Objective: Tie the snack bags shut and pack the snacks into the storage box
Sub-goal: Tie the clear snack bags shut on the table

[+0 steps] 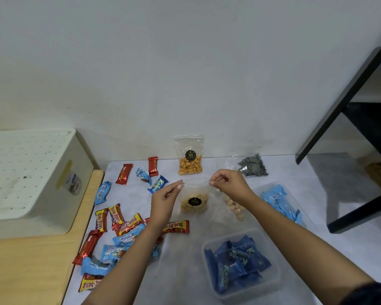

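I hold a clear snack bag (194,203) of golden crackers with a black round label above the table's middle. My left hand (165,198) pinches its top left corner and my right hand (229,183) pinches its top right corner, stretching the top edge between them. A second, matching cracker bag (189,159) stands upright against the wall. A clear bag of round pale snacks (234,208) lies under my right wrist. A clear storage box (242,264) near the front holds several dark blue wafer packs. Another clear box (279,200) at the right holds light blue packs.
Many loose wrapped bars (117,225) in red, yellow and light blue are scattered over the left of the grey table. A bag of black-and-white swirl snacks (252,166) lies at the back right. A white perforated bin (29,177) sits on a wooden surface at left. A black frame (343,100) stands at right.
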{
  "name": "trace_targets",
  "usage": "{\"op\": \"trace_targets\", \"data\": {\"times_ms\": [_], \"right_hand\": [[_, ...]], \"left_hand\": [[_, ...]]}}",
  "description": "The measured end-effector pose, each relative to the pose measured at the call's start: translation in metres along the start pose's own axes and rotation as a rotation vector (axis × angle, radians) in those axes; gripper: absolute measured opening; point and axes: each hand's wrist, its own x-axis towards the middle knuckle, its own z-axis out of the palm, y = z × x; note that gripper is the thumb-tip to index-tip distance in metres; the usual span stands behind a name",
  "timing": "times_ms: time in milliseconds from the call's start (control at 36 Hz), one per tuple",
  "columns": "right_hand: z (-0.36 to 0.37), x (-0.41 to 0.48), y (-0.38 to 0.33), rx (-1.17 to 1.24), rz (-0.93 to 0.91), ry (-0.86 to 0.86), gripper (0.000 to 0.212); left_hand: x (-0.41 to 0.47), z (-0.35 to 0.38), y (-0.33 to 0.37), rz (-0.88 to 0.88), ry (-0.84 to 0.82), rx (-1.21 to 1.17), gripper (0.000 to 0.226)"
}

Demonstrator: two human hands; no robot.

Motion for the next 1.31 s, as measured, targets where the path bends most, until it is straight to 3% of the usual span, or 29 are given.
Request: {"op": "trace_targets", "data": {"times_ms": [139,611,861,1306], "right_hand": [[0.001,-0.003,0.005,-0.103,0.001,0.040,0.014],[0.009,-0.009,0.003,0.022,-0.021,-0.042,0.022],[0.011,-0.004,0.004,0.063,0.000,-0.093,0.008],[0.014,0.004,0.000,0.089,-0.006,-0.147,0.013]], "left_hand": [[0.004,0.001,0.001,0.002,-0.005,0.045,0.016],[0.003,0.014,0.003,-0.051,0.028,0.045,0.014],[0.004,0.015,0.007,-0.065,0.006,0.021,0.012],[0.003,0.015,0.008,-0.032,-0.032,-0.005,0.011]]}}
